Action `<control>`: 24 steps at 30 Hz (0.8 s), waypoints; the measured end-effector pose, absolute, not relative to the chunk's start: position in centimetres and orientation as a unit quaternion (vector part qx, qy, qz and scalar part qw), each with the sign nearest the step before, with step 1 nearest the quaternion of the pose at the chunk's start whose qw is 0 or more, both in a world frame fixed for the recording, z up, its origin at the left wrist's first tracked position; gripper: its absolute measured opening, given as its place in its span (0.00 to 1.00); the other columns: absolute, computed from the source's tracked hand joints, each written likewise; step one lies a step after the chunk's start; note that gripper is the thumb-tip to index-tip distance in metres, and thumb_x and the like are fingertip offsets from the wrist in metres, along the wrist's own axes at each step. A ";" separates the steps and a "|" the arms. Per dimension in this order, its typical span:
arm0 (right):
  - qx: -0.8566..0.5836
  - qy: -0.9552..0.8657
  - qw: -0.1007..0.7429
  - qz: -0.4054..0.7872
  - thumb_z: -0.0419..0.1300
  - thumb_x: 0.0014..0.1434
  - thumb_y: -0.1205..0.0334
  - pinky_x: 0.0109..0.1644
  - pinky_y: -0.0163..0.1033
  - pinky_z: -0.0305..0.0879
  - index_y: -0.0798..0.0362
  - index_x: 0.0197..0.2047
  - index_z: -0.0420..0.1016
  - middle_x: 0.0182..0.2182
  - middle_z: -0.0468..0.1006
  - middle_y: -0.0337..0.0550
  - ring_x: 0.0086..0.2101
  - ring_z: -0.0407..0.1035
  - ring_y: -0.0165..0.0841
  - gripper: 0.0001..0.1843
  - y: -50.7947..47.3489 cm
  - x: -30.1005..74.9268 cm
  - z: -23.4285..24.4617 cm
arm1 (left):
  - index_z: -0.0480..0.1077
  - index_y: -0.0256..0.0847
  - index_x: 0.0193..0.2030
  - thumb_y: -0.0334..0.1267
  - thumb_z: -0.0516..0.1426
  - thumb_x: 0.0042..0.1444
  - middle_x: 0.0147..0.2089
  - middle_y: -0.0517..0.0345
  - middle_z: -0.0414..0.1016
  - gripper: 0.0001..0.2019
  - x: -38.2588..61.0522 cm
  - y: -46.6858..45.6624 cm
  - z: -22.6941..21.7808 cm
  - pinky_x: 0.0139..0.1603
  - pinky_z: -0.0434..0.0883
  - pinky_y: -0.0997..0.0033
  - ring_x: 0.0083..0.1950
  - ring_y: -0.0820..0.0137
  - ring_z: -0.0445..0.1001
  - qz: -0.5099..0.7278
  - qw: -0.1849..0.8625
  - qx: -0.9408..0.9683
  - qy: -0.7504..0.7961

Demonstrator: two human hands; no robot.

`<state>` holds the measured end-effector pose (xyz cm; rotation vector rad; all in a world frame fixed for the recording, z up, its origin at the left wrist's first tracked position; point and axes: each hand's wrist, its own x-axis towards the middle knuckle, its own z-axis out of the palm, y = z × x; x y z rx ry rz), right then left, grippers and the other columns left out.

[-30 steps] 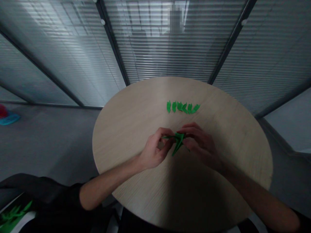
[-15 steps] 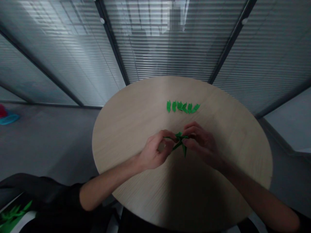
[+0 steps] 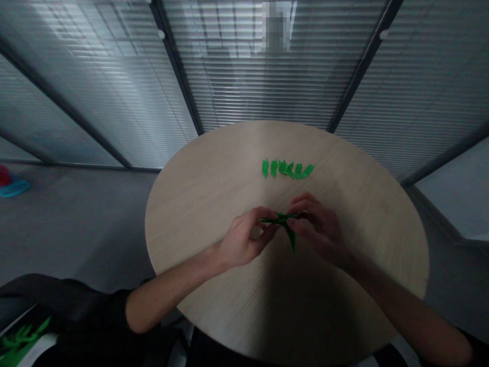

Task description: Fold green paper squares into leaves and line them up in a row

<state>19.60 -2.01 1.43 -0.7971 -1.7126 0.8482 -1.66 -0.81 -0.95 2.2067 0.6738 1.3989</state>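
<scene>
Greenery (image 3: 282,219) is pinched between the left hand (image 3: 242,239) and right hand (image 3: 321,232) over the table (image 3: 198,188), both ends partly covered. One tip points down where two showed half a second ago. Green pieces (image 3: 25,337) lower left are cut off.

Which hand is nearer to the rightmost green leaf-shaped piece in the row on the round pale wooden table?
The right hand: it is just on the near side of that green piece. The left hand is also on the near side, but farther left.
</scene>
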 end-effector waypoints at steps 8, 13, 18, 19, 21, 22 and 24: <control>-0.336 -0.776 0.497 0.195 0.65 0.64 0.67 0.40 0.38 0.75 0.49 0.45 0.78 0.41 0.72 0.42 0.37 0.72 0.32 0.06 -2.0 19.6 1.3 | 0.65 0.39 0.55 0.31 0.54 0.71 0.41 0.50 0.81 0.08 -1.9 -0.8 -1.6 0.30 0.81 0.75 0.30 0.72 0.82 0.497 0.240 0.794 0.255; -0.337 -0.786 0.493 0.159 0.64 0.65 0.68 0.40 0.40 0.75 0.49 0.44 0.77 0.40 0.72 0.43 0.38 0.71 0.33 0.06 -1.9 19.7 1.6 | 0.64 0.39 0.55 0.29 0.53 0.72 0.39 0.53 0.82 0.08 -2.1 -0.8 -1.3 0.28 0.79 0.79 0.30 0.73 0.83 0.491 0.262 0.792 0.251; -0.344 -0.785 0.492 0.152 0.63 0.65 0.67 0.41 0.40 0.75 0.49 0.43 0.76 0.40 0.72 0.43 0.39 0.72 0.34 0.04 -1.9 19.7 1.5 | 0.66 0.38 0.54 0.27 0.55 0.70 0.40 0.52 0.85 0.08 -2.2 -0.9 -1.2 0.31 0.80 0.81 0.33 0.73 0.85 0.498 0.276 0.783 0.252; -0.346 -0.785 0.491 0.152 0.63 0.66 0.67 0.41 0.41 0.74 0.49 0.43 0.76 0.40 0.72 0.43 0.39 0.72 0.35 0.04 -1.9 19.7 1.5 | 0.66 0.38 0.54 0.27 0.55 0.70 0.41 0.51 0.85 0.08 -2.2 -0.9 -1.2 0.31 0.80 0.82 0.34 0.73 0.85 0.500 0.272 0.783 0.250; -0.347 -0.786 0.490 0.148 0.63 0.66 0.67 0.42 0.41 0.74 0.49 0.44 0.76 0.40 0.73 0.43 0.39 0.72 0.35 0.04 -1.9 19.7 1.3 | 0.67 0.38 0.54 0.26 0.55 0.70 0.41 0.50 0.86 0.08 -2.3 -0.9 -1.2 0.32 0.81 0.82 0.34 0.73 0.86 0.504 0.261 0.785 0.246; -0.346 -0.788 0.488 0.144 0.63 0.66 0.67 0.43 0.41 0.74 0.49 0.44 0.76 0.40 0.73 0.43 0.40 0.72 0.35 0.04 -1.8 19.7 1.3 | 0.67 0.37 0.53 0.26 0.55 0.70 0.41 0.50 0.86 0.08 -2.3 -0.8 -1.2 0.32 0.81 0.81 0.34 0.73 0.86 0.506 0.255 0.786 0.245; -0.343 -0.793 0.485 0.136 0.63 0.66 0.67 0.44 0.42 0.74 0.49 0.44 0.76 0.40 0.72 0.43 0.40 0.71 0.35 0.05 -1.8 19.8 1.2 | 0.68 0.37 0.53 0.26 0.55 0.70 0.40 0.50 0.86 0.08 -2.4 -0.8 -1.1 0.33 0.81 0.81 0.34 0.73 0.86 0.508 0.240 0.791 0.242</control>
